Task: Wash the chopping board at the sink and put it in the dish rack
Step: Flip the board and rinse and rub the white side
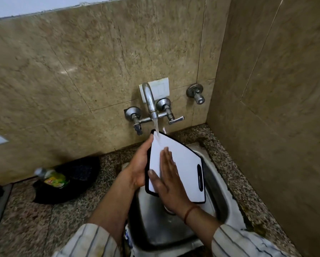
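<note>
A white chopping board [185,164] with a black rim and a black handle slot is tilted over the steel sink [155,225]. Water runs from the wall tap [150,101] onto the board's top corner. My left hand [139,167] grips the board's left edge from behind, thumb over the front. My right hand [167,180] lies flat on the board's white face, fingers together and pointing up. No dish rack shows in this view.
A black bag or cloth [70,180] holding a green bottle [52,178] lies on the speckled stone counter [25,229] left of the sink. Tiled walls close in behind and on the right. A separate wall valve [196,92] sits right of the tap.
</note>
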